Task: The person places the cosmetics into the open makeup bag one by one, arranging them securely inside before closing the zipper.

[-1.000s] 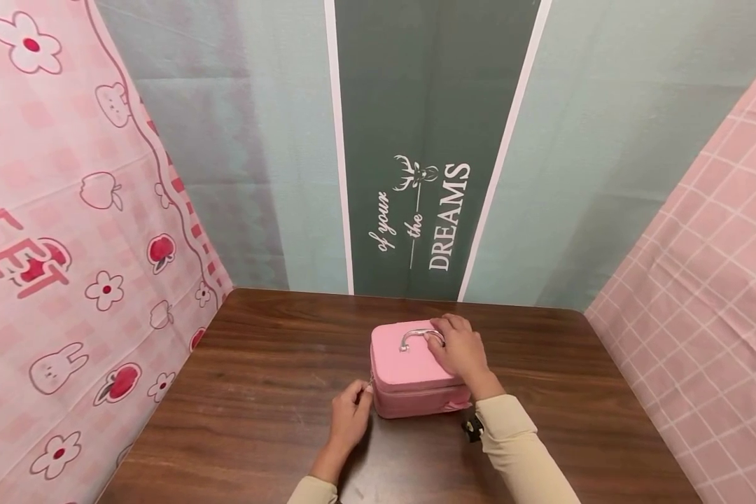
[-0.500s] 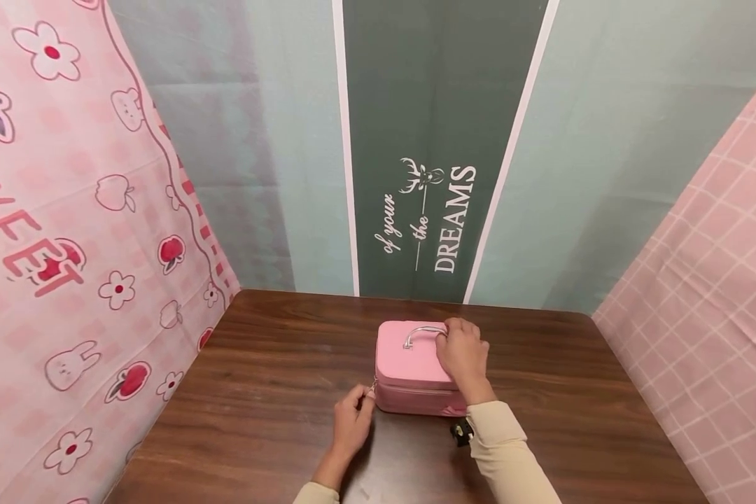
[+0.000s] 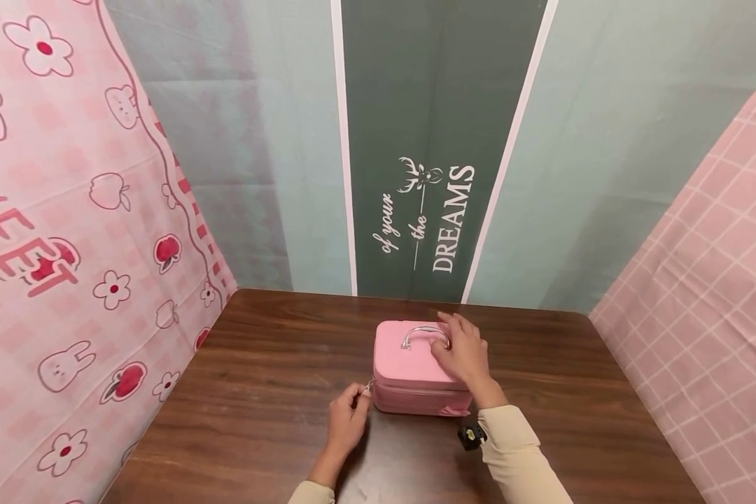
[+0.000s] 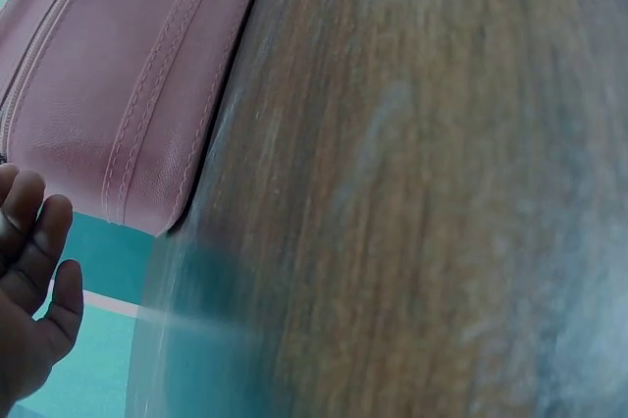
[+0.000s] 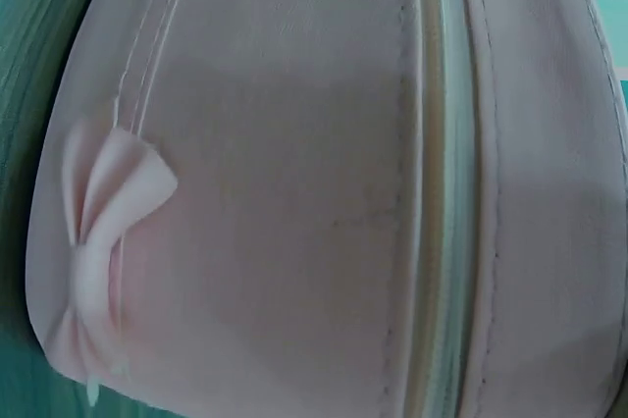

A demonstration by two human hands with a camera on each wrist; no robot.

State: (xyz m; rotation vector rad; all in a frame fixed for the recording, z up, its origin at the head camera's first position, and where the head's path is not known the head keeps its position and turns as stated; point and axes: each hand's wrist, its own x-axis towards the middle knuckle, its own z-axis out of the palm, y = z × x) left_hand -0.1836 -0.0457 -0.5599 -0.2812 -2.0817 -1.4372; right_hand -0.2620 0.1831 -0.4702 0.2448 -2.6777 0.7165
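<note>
A pink case (image 3: pixel 409 364) with a silver arched handle (image 3: pixel 423 329) on its lid stands on the brown wooden table. At its front left corner, my left hand (image 3: pixel 348 420) pinches the small metal zipper pull (image 3: pixel 369 384). In the left wrist view, that hand (image 4: pixel 34 281) is partly cut off, beside the end of the zipper (image 4: pixel 39 35). My right hand (image 3: pixel 466 353) rests on the right side of the lid, its thumb by the handle and its fingers extended toward the back edge. A pink bow (image 5: pixel 93 241) decorates the case's front; the right wrist view shows no hand.
Table surface (image 3: pixel 277 364) surrounds the case. Behind it hangs a green printed cloth (image 3: pixel 428 105). Patterned pink cloths border the left (image 3: pixel 138 315) and right (image 3: pixel 699 280) sides. A small black device (image 3: pixel 471 435) sits at my right wrist.
My left hand has stayed by the corner with the zipper pull, which now shows a little more. My right hand's fingers closed nearer the handle half a second ago and are now more extended.
</note>
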